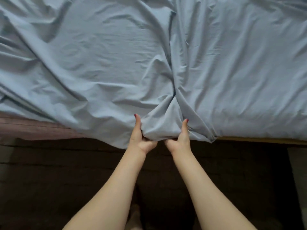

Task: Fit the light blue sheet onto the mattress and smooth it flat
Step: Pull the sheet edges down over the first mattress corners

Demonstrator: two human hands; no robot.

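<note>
Two hands meet at the near edge of the bed, both gripping one bunched fold of the light blue sheet (116,63).

At the far left, a strip of pinkish-mauve mattress (25,127) shows along the near edge, where the sheet stops short and leaves it bare. Long diagonal creases run across the sheet on that side, sloping down toward the middle.

Moving right, the left hand (141,138) holds the hanging hem, thumb (137,122) pointing straight up along the front of the cloth and its fingers curled underneath, mostly hidden by the fabric. The bunch of sheet sits directly between the two thumbs and drapes over the near edge above the palms. From that gathered point a deep fold rises toward the far side of the bed.

Just beside it, the right hand (179,140) mirrors the grip: thumb raised against the cloth, fingers tucked under the hem and largely out of sight. The two hands are close together but not touching.

Further right, the sheet lies flatter and covers the bed up to its near edge, where a thin strip of yellowish wooden bed frame (265,139) shows below it. A dark floor (66,180) lies under both forearms.
</note>
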